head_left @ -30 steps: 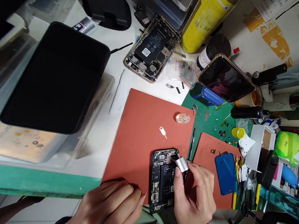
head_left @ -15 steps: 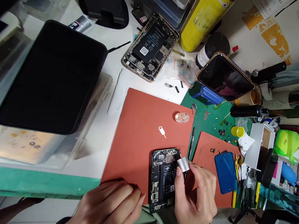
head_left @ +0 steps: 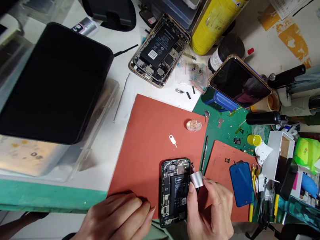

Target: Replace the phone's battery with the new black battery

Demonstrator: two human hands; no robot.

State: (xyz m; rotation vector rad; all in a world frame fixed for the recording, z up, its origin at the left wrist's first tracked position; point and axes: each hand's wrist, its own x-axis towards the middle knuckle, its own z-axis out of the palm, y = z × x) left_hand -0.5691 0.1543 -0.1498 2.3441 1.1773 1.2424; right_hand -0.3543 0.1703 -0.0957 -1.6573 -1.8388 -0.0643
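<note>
My right hand (head_left: 208, 219) pinches a curved silver metal piece (head_left: 197, 179) between thumb and forefinger, at the right edge of an opened phone (head_left: 175, 192). That phone lies on the red-brown mat (head_left: 146, 150), its black battery and circuit boards exposed. The silver piece hides part of the phone's upper right edge. My left hand (head_left: 117, 224) rests at the mat's front edge, left of the phone and apart from it; its fingers are curled, and nothing shows in them. A SIM eject pin (head_left: 173, 141) lies above the phone, with a small clear bottle (head_left: 194, 125) farther back.
Right of the mat are a thin metal tool (head_left: 204, 152) and a smaller mat (head_left: 221, 163) bearing a blue phone-shaped panel (head_left: 241, 184). Another opened phone (head_left: 161, 50) lies at the back. A black tablet-like panel (head_left: 57, 84) sits on plastic boxes at left; a phone (head_left: 240, 82) stands propped.
My right hand and the silver piece have shifted slightly right and down, a little away from the phone's edge. My left hand stays in place.
</note>
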